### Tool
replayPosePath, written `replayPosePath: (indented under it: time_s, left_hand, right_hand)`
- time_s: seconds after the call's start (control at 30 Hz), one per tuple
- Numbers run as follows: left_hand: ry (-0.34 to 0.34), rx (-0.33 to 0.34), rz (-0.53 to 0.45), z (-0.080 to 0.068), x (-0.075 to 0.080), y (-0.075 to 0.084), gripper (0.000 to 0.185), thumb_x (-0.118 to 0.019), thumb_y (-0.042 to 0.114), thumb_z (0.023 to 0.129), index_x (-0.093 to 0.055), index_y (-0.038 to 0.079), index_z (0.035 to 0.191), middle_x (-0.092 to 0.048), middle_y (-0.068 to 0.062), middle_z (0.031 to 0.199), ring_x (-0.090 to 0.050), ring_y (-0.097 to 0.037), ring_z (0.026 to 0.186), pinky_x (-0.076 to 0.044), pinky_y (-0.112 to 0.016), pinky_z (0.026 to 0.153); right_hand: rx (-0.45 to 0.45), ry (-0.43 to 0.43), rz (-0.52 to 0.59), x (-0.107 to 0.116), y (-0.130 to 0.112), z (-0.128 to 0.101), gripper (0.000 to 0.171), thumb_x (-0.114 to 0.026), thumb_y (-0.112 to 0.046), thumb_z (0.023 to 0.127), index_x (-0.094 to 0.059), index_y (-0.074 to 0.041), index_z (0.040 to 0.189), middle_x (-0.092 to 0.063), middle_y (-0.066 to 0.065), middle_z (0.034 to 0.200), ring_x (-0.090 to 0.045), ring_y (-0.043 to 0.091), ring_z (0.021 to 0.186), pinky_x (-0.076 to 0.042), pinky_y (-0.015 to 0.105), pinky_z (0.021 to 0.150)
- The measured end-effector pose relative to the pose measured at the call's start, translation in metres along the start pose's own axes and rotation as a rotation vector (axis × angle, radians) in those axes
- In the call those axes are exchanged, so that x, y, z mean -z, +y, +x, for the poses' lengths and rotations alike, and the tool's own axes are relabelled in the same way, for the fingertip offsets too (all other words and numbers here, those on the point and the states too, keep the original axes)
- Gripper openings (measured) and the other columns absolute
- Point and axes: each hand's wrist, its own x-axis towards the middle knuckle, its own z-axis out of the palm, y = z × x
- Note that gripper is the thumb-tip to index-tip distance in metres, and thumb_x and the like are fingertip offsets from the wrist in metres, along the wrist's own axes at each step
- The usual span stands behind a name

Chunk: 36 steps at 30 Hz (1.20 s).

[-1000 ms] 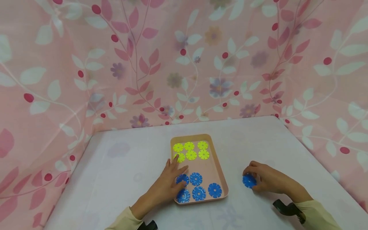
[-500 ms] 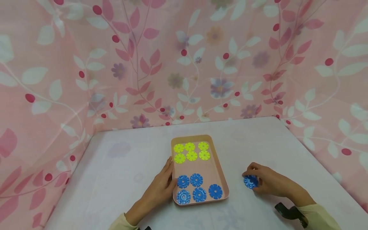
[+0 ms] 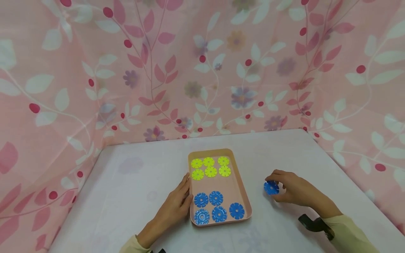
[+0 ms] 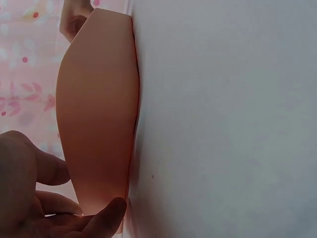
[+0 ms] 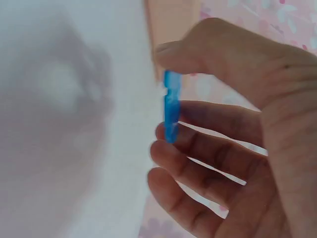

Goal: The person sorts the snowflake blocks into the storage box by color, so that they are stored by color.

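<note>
Right hand (image 3: 292,191): pinches a blue disc (image 3: 271,188) between thumb and fingers — held upright, just above the counter (image 3: 142,189), to the right of the tray (image 3: 243,196) and apart from it. In the right wrist view the disc (image 5: 171,106) shows edge-on between the thumb and the fingertips (image 5: 163,148).
Left hand (image 3: 174,207): fingers relaxed and fairly straight, lying against the left rim of the tray, gripping nothing; the palm rests on the counter.
Tray: pinkish-tan, rectangular, in the middle of the counter, long side running away from the person.
Yellow discs (image 3: 210,166): 6 of them, in 2 rows at the far end of the tray.
Blue discs in tray (image 3: 218,208): 5 — 2 in one row, 3 nearer the person.
Backdrop: pink floral curtain (image 3: 202,66) behind and on both sides.
</note>
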Motion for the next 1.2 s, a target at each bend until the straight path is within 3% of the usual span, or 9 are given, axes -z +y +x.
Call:
replayPosePath:
  time_s: [0.2,0.47,0.63,0.87,1.07,1.2]
  left_hand:
    - [-0.006,0.002,-0.011,-0.001,0.004,-0.003,0.066,-0.066,0.009,0.102,-0.035,-0.002,0.159,-0.023,-0.011,0.17,-0.026,-0.025,0.152,-0.034,-0.042,0.113]
    - [-0.024,-0.015,-0.024,-0.001,0.007,-0.003,0.067,-0.068,0.01,0.101,-0.035,-0.001,0.159,-0.024,-0.01,0.169,-0.028,-0.025,0.152,-0.039,-0.042,0.111]
    - [-0.033,-0.026,-0.025,0.0,0.008,-0.003,0.068,-0.068,0.009,0.101,-0.035,-0.003,0.158,-0.023,-0.013,0.169,-0.026,-0.025,0.152,-0.035,-0.041,0.113]
    - [-0.023,-0.045,-0.047,0.001,0.008,-0.004,0.067,-0.068,0.005,0.1,-0.036,-0.006,0.157,-0.024,-0.015,0.169,-0.028,-0.026,0.151,-0.041,-0.039,0.108]
    - [-0.017,-0.048,-0.036,0.0,0.007,-0.004,0.067,-0.069,0.005,0.1,-0.036,-0.006,0.157,-0.024,-0.016,0.168,-0.028,-0.027,0.152,-0.038,-0.04,0.11]
    - [-0.004,-0.08,-0.022,0.0,0.007,-0.003,0.066,-0.069,0.003,0.099,-0.038,-0.009,0.155,-0.027,-0.018,0.167,-0.031,-0.031,0.15,-0.039,-0.043,0.108]
  right_hand:
    - [0.073,0.113,0.019,0.008,-0.007,0.014,0.046,-0.089,-0.022,0.082,-0.072,-0.008,0.122,-0.063,-0.008,0.104,-0.059,0.012,0.09,-0.06,0.03,0.072]
    - [0.085,0.142,0.058,0.011,-0.025,0.032,0.047,-0.09,-0.022,0.082,-0.071,-0.009,0.123,-0.065,-0.004,0.106,-0.063,0.019,0.094,-0.061,0.037,0.074]
    - [0.098,0.136,0.068,0.006,-0.036,0.043,0.049,-0.09,-0.023,0.082,-0.071,-0.008,0.125,-0.067,-0.002,0.109,-0.064,0.025,0.097,-0.061,0.037,0.074]
    - [0.127,0.11,0.082,-0.002,-0.05,0.058,0.049,-0.09,-0.024,0.082,-0.07,-0.01,0.124,-0.066,-0.002,0.11,-0.063,0.023,0.098,-0.061,0.038,0.076]
    - [0.16,0.069,0.086,-0.008,-0.057,0.066,0.045,-0.089,-0.028,0.084,-0.071,-0.01,0.122,-0.065,-0.001,0.11,-0.063,0.025,0.099,-0.061,0.043,0.077]
    - [0.159,0.034,0.087,-0.012,-0.059,0.07,0.044,-0.088,-0.028,0.085,-0.073,-0.011,0.122,-0.064,-0.002,0.109,-0.062,0.024,0.099,-0.06,0.041,0.078]
